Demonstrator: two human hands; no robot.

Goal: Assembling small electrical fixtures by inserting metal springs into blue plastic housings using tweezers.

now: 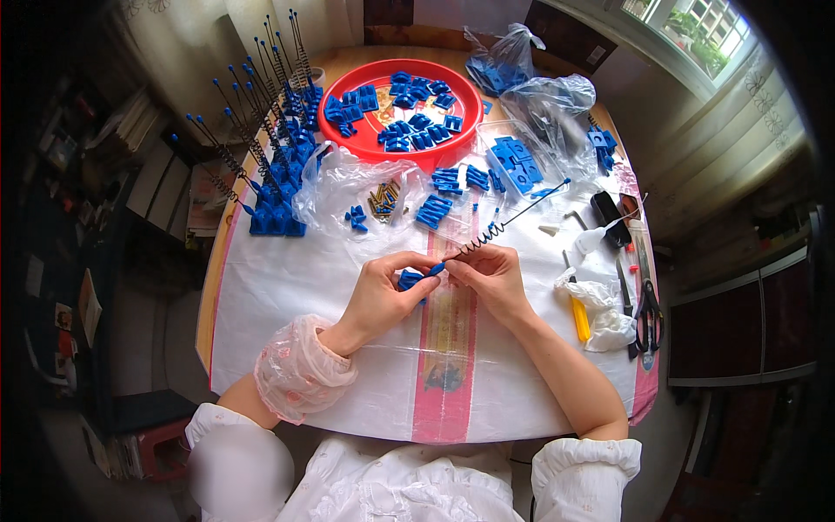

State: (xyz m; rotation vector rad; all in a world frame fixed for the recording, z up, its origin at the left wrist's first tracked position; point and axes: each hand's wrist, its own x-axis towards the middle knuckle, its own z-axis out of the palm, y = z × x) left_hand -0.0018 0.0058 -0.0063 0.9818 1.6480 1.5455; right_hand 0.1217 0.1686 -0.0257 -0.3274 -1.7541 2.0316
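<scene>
My left hand (383, 296) is closed around a blue plastic piece (409, 278), mostly hidden by the fingers. Its thumb and forefinger also pinch a small blue oval bead (437, 270) at the near end of a thin dark wire. Close beside it, my right hand (497, 283) pinches this coiled spring wire (477, 245) near the bead. The wire slants up to the right and ends in a small blue tip (567, 181). Beyond the hands lie blue clip-like pieces (433, 210) and several brass-coloured pins (383, 202) on clear plastic.
Blue blocks with upright spring wires (277, 217) crowd the back left. A red basin (474, 130) holds blue parts. Right of it are a clear bag (557, 113) and flat blue plates (518, 165). Scissors (648, 317) and a yellow-handled tool (580, 319) lie at the right.
</scene>
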